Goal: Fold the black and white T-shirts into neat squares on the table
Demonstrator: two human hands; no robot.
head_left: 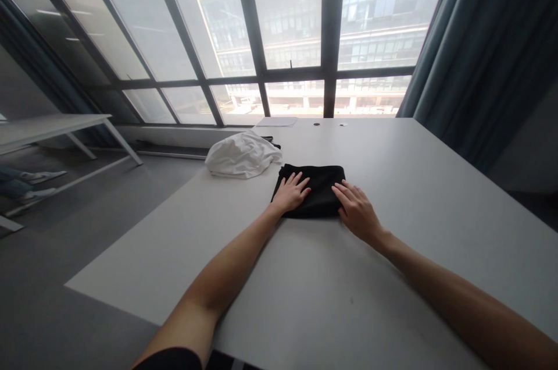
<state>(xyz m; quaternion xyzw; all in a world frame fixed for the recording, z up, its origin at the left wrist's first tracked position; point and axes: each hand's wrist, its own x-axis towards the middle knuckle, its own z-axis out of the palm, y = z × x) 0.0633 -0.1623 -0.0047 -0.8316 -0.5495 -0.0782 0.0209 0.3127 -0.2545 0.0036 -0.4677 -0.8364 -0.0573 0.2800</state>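
A black cloth [321, 192], folded into a flat rectangle, lies on the white table [174, 242]. My left hand [291, 192] rests on the cloth's left part, palm down with the fingers spread. On the right edge of the cloth lies my right hand [358, 210], its fingers stretched out and its fingertips on the fabric. Neither hand grips anything. Behind and to the left of the black cloth sits a crumpled white cloth [242, 156].
Behind the white cloth a small dark item [275, 143] partly shows. Some paper [277, 121] lies at the table's far edge. Another table [52, 124] stands at the left, with a person's feet [41, 177] below it. Curtains [471, 61] hang at the right.
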